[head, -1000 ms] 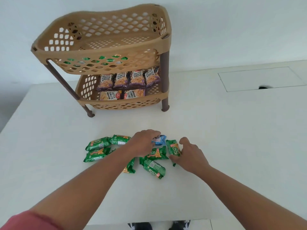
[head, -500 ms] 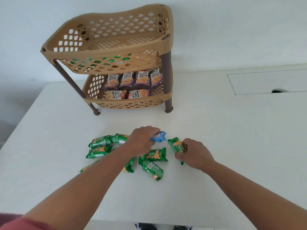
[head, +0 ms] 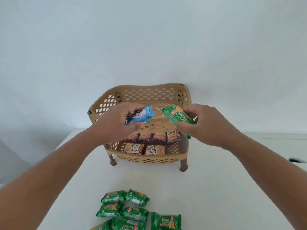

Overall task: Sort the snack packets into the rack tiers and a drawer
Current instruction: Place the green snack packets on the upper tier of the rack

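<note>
two bare forearms reach in from the bottom corners of the frame, uncovered from elbow to wrist, with no sleeve edge visible in this view. the left hand and the right hand carry no gloves, and no rings, watch or bands can be seen on the fingers or wrists. the fingernails look short and unpainted.

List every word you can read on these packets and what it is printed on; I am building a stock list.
"SALTED PEANUTS": on the two front peanut packets in the tan plastic rack's lower tier, printed sideways.
"PEANUTS": partly visible on the back-row peanut packet.
Blue biscuit packet in the left hand: white lettering, too blurred.
Green biscuit packet in the right hand: logo unreadable.
Green packets on the white table: too small.
</note>
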